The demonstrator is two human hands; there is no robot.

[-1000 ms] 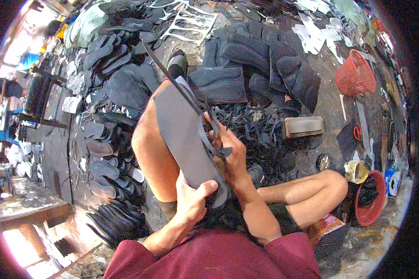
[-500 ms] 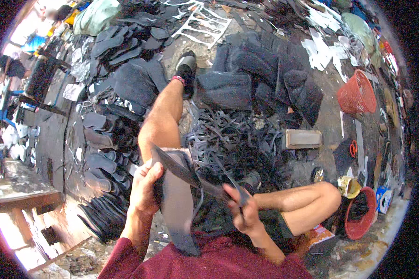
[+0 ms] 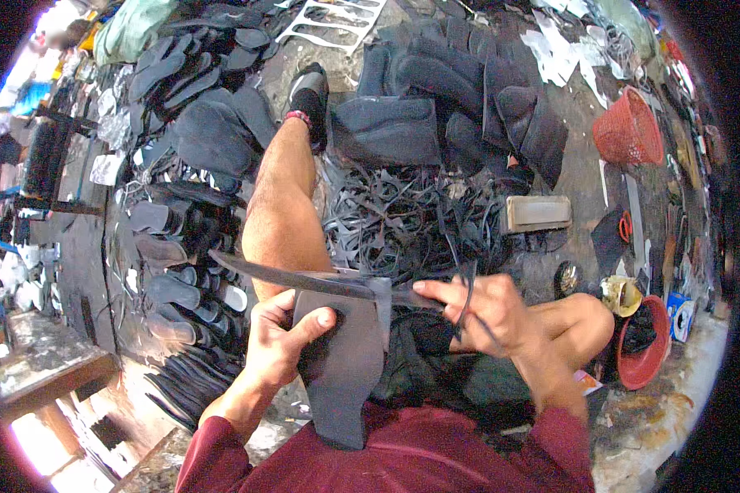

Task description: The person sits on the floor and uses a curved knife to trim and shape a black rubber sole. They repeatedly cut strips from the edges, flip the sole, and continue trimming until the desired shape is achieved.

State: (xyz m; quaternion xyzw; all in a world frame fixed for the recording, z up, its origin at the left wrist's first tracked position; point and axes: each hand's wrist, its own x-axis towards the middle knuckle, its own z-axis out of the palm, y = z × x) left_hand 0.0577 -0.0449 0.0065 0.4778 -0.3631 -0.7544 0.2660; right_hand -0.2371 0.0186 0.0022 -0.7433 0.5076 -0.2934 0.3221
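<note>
My left hand (image 3: pixel 281 335) holds a dark grey, sole-shaped piece (image 3: pixel 341 361) over my lap, thumb on top and fingers under its left edge. Across its upper end lies a long, dark, tapered piece (image 3: pixel 279 274), which could be a blade or an offcut; I cannot tell. My right hand (image 3: pixel 493 312) grips a dark, flat knife (image 3: pixel 415 299) with the index finger stretched along it, pointing at the sole piece. A thin black strip (image 3: pixel 471 300) loops over the right fingers. Behind the sole piece shows the edge of a pale grey pad (image 3: pixel 382 306).
Black offcut strips (image 3: pixel 411 222) lie heaped between my legs, with moulded black foam sheets (image 3: pixel 386 131) beyond. Cut soles (image 3: pixel 177 292) are stacked at left, near a wooden bench (image 3: pixel 57 370). At right are a pale block (image 3: pixel 538 214), red baskets (image 3: pixel 629 127) and orange-handled scissors (image 3: pixel 625 226).
My right hand has moved right and up, away from the sole piece. The dark tapered piece has swung nearly level, and the sole piece has shifted right. The view has tilted slightly.
</note>
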